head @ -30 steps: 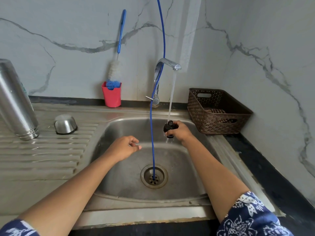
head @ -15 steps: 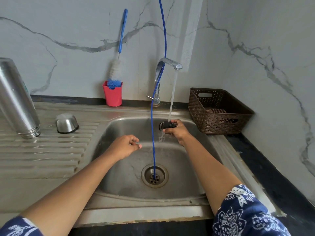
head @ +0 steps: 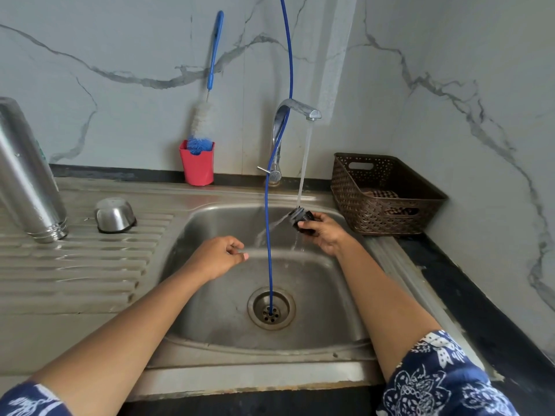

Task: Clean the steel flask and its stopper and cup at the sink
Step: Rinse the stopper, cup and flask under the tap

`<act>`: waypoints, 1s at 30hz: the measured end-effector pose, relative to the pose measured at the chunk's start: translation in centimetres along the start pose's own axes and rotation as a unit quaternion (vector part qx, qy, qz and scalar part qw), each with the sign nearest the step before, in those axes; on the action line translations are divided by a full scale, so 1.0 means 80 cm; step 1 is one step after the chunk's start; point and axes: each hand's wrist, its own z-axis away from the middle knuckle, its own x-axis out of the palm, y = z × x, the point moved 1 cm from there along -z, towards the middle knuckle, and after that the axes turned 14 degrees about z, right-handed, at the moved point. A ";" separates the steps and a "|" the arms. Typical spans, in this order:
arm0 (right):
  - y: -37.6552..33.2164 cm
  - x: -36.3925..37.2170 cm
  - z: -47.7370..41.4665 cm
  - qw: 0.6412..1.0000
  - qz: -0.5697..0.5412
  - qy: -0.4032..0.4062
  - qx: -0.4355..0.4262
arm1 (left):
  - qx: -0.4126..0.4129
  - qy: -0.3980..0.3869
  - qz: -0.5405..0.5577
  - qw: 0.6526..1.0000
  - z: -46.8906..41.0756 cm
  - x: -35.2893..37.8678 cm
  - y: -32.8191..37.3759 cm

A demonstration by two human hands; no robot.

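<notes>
Under the running tap (head: 295, 111), the right hand (head: 326, 235) has its grip clamped on the black stopper (head: 301, 219) over the sink (head: 210, 310). The left hand (head: 217, 258) hovers nearby, grip loosely curled, holding nothing. The flask (head: 28, 175) and cup (head: 114, 216) stand upside down on the counter (head: 75, 265).

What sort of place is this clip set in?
Most likely a home kitchen: a steel sink with a drainboard, a running tap, and a bottle brush standing in a red cup.
</notes>
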 end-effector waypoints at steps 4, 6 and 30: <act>0.000 0.019 -0.003 1.000 0.013 -0.002 0.013 | 0.000 0.000 0.002 1.000 0.000 -0.001 -0.001; 0.002 0.027 -0.002 0.999 0.028 -0.006 0.023 | -0.001 0.000 0.002 1.000 -0.001 -0.001 -0.001; 0.001 0.024 0.002 0.989 0.144 0.000 -0.008 | -0.004 0.003 0.007 1.000 -0.002 -0.001 -0.002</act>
